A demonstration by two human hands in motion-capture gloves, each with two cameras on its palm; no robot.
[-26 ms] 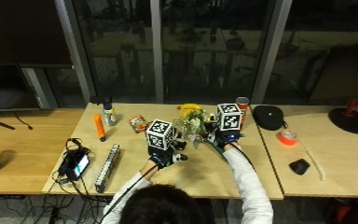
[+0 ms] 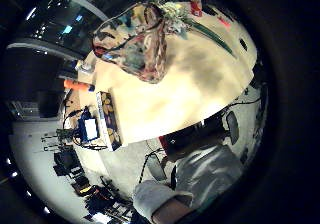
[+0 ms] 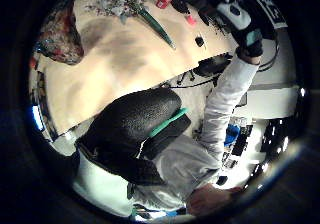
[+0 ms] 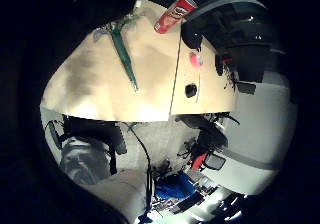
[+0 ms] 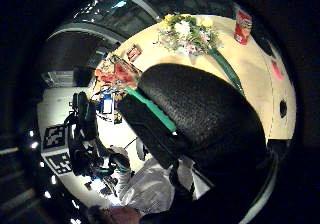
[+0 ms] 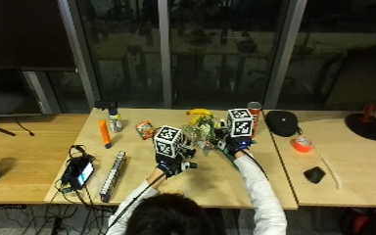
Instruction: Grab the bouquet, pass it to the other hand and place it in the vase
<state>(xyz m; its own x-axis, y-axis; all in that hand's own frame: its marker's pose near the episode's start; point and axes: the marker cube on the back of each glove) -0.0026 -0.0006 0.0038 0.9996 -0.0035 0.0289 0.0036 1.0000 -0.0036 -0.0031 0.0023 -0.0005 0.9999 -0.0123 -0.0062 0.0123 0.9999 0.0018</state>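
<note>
Here, one bouquet (image 6: 202, 131) lies flat on the table (image 6: 207, 178), its single green stem (image 4: 123, 51) stretched along the wood, and one patterned vase (image 2: 135, 41) stands just beside the blossoms. One red can (image 4: 174, 14), one roll of orange tape (image 6: 300, 144) and one orange bottle (image 6: 103, 133) are also there. Both forearms reach forward: the left hand (image 6: 172, 164) hovers near the flowers, the right hand (image 6: 239, 143) beside the stem. Neither grip's state can be told.

bouquet (image 6: 202, 131): yellow-white blooms, green stems | can (image 6: 254, 113): red | tape roll (image 6: 301, 144): orange-red
</note>
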